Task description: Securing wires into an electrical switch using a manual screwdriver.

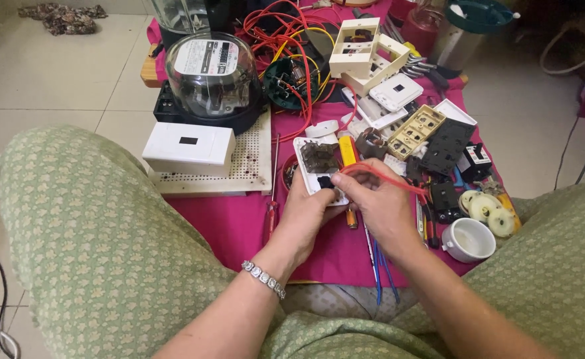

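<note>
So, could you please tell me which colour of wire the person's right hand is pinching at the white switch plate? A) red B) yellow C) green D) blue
A: the right hand pinches a red wire at its fingertips, right over the white switch plate that the left hand holds; the wire runs off to the right above the pink cloth.

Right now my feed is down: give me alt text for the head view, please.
Seated person's left hand holds a white switch plate over a pink cloth, while the right hand pinches a red wire at it. Around them lie a glass-domed meter, a white box, screwdrivers and scattered electrical parts.
</note>
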